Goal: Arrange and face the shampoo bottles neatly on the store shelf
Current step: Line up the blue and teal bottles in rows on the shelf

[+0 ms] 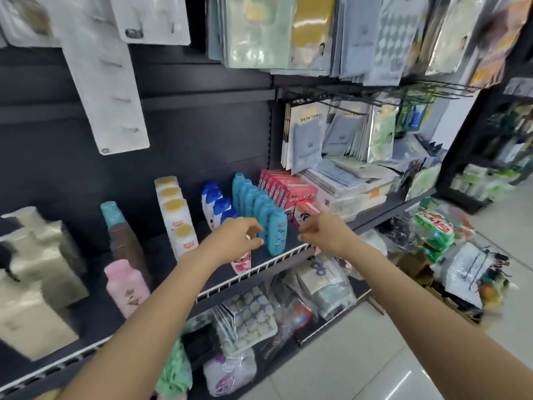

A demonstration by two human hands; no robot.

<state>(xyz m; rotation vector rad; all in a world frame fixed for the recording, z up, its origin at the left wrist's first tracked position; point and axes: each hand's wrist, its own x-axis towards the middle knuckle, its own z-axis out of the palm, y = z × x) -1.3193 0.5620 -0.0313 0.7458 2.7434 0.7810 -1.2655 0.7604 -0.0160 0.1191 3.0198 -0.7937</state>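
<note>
A dark shelf (277,262) carries rows of bottles. A row of teal shampoo bottles (276,232) runs front to back, beside a row of white bottles with blue caps (215,202). My left hand (238,235) hovers over a white and pink bottle (241,262) at the front, fingers loosely curled above its top; whether it grips the bottle is unclear. My right hand (320,229) floats just right of the front teal bottle, fingers curled and holding nothing. Further left stand white bottles with gold caps (178,217), a brown bottle with a teal cap (124,238) and a pink bottle (127,290).
Red boxes (288,187) and stacked packets (349,186) fill the shelf's right part. Beige pump bottles (34,272) stand at far left. Hanging packets (311,33) crowd the racks above. Bagged goods (248,316) sit below, and more bags (450,255) lie on the floor at right.
</note>
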